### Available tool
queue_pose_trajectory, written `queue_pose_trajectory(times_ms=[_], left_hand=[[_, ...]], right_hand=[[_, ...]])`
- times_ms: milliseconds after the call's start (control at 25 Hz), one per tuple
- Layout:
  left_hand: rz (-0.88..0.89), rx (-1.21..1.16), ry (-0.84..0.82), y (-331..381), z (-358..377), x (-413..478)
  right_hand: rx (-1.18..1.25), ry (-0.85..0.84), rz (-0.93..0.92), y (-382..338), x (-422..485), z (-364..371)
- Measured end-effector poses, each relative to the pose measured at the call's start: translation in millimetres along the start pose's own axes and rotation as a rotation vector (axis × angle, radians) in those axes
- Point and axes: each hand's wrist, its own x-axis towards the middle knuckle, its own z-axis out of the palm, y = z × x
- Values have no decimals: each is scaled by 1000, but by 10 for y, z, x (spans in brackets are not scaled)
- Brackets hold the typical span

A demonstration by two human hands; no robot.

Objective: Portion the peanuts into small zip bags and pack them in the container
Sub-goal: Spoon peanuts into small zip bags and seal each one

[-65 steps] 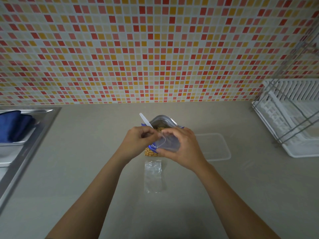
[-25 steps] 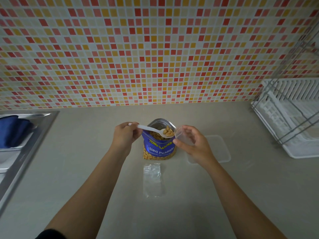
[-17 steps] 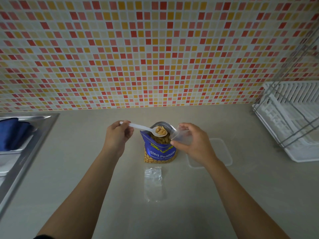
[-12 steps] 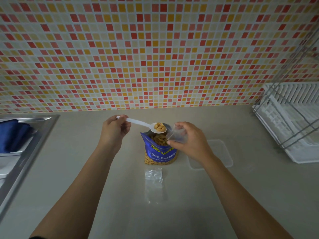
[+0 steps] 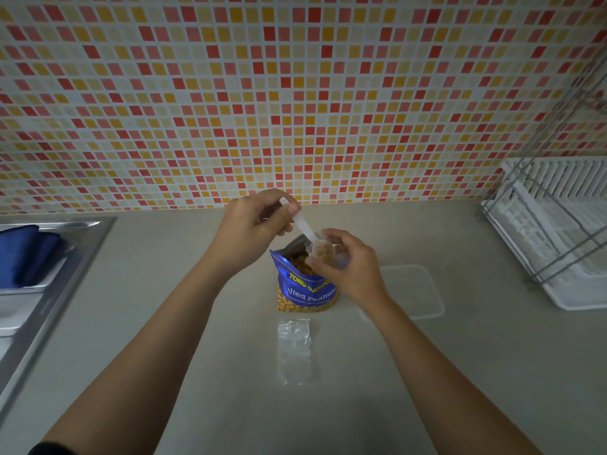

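The left hand [image 5: 253, 231] pinches the handle of a white spoon [image 5: 302, 226], tipped bowl-down into the mouth of a small zip bag [image 5: 339, 257]. The right hand [image 5: 353, 274] grips that bag by its rim, just above the open peanut pouch [image 5: 307, 292], which stands on the worktop [image 5: 164, 323]. Peanuts [image 5: 323, 253] show through the film. A spare zip bag [image 5: 294, 351] lies flat in front of the pouch – the clear container [image 5: 415, 290] sits to its right. The bag's mouth looks narrow and limp, so a hasty tip could send nuts past the rim; most would likely drop back into the pouch, some onto the worktop. A nudge from either wrist could topple the pouch
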Motion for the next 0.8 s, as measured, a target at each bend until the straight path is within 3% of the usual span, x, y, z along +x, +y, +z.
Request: queue_pose_trajectory(times_ms=[80, 200, 240, 360, 440, 520, 600, 800], left_hand=[[169, 127, -34, 98, -78, -32], [339, 171, 56, 142, -172, -43], [315, 119, 119, 115, -195, -33], [14, -143, 327, -66, -195, 28], [-59, -8, 251, -232, -80, 42], [38, 263, 67, -382, 126, -5], [87, 358, -30, -494, 314, -54], [-187, 313, 143, -610, 526, -64]], right_hand=[[90, 27, 40, -8, -19, -12], [151, 82, 67, -2, -42, -27], [177, 100, 79, 8, -47, -30], [221, 139, 118, 82, -81, -80], [225, 145, 145, 157, -112, -107], [212, 125, 165, 222, -136, -105], [199, 102, 181, 275, -157, -95], [174, 44, 210, 363, -189, -121]])
